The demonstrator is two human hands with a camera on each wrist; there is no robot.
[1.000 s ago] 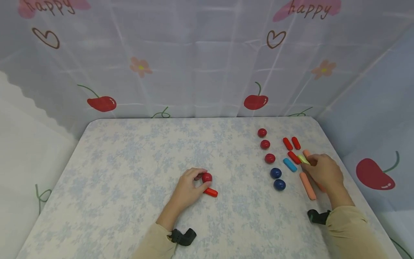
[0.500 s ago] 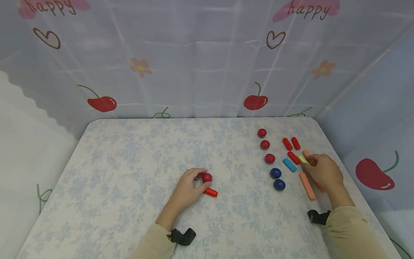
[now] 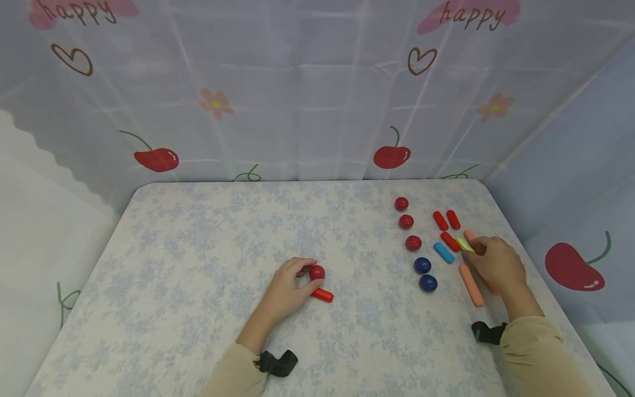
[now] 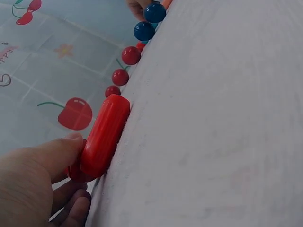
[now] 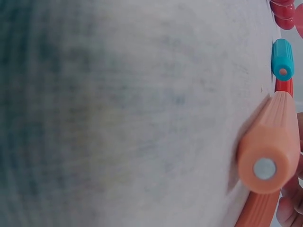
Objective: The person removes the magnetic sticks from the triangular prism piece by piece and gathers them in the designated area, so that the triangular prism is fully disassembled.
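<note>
Near the middle of the table, my left hand [image 3: 286, 288] pinches a glossy red ball [image 3: 317, 272] between thumb and fingers. Just below the ball lies a short red rod [image 3: 323, 295]; in the left wrist view this rod [image 4: 105, 136] hides most of the ball. On the right side my right hand [image 3: 498, 266] pinches a yellow-green rod [image 3: 464, 244], whose near part the hand covers. Beside that hand lie a long orange rod [image 3: 471, 285], a second orange one mostly hidden under it, a blue rod [image 3: 444, 252] and a red rod [image 3: 450, 241].
Three red balls, one of them the nearest [image 3: 413, 243], and two dark blue balls [image 3: 428, 283] form a column left of the rods. Two more red rods [image 3: 440, 220] lie farther back. The patterned table [image 3: 198, 237] meets a printed curtain [image 3: 297, 127] behind.
</note>
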